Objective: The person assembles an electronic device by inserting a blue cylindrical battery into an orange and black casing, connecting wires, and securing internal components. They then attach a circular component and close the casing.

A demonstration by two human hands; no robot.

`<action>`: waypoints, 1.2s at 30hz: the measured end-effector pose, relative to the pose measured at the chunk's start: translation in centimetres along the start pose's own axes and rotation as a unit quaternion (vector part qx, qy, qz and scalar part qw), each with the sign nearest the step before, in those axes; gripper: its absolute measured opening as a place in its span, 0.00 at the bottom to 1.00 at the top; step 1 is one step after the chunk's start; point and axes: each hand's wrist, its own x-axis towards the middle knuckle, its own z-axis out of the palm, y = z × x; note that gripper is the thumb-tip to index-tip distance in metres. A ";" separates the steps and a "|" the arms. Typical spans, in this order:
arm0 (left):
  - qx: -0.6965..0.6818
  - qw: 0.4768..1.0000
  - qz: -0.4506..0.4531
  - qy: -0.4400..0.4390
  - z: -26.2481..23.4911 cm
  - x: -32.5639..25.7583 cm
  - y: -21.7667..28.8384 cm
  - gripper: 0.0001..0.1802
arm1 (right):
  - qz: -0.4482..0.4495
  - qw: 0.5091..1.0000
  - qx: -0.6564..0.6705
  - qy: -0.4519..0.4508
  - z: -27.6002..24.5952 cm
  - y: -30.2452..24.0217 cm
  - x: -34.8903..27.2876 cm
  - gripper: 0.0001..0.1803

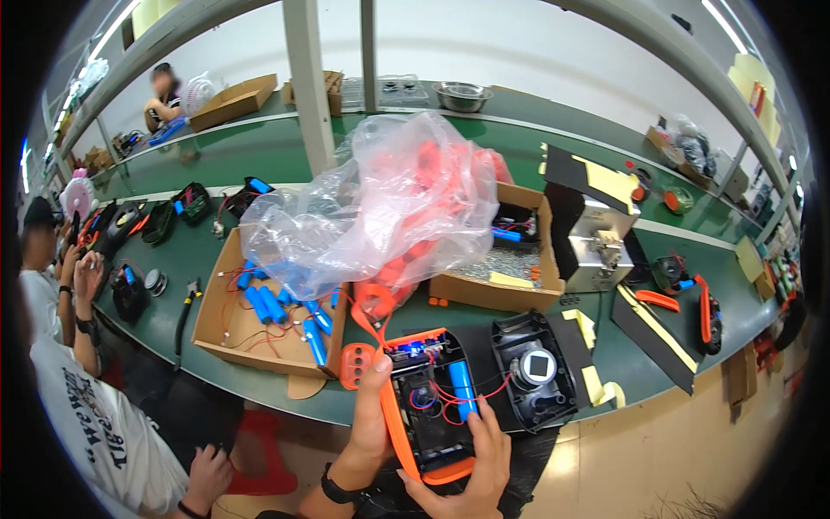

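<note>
At the table's near edge I hold an open black-and-orange speaker housing [430, 406]. My left hand [370, 424] grips its left side, with the thumb near the top corner by a circuit board [415, 351] that glows blue. My right hand [480, 458] clasps the lower right side, its fingertips touching a blue cylindrical battery [462, 389] inside. Red wires run from the housing to a black half-shell with a round speaker [533, 370] lying to the right. An orange strap loop [373, 303] rises from the top left corner, beside an orange panel with holes [357, 365].
A cardboard box [212, 333] of blue batteries stands left, with pliers [187, 311] beside it. A clear plastic bag [380, 199] of orange parts leans over it and a second box [497, 294]. A metal fixture [596, 246] stands right. A co-worker [95, 415] sits at left.
</note>
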 end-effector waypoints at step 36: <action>0.049 0.999 -0.013 -0.014 -1.0 -0.3 -0.7 0.43 | 0.021 0.999 0.047 0.009 0.0 0.8 0.4 0.59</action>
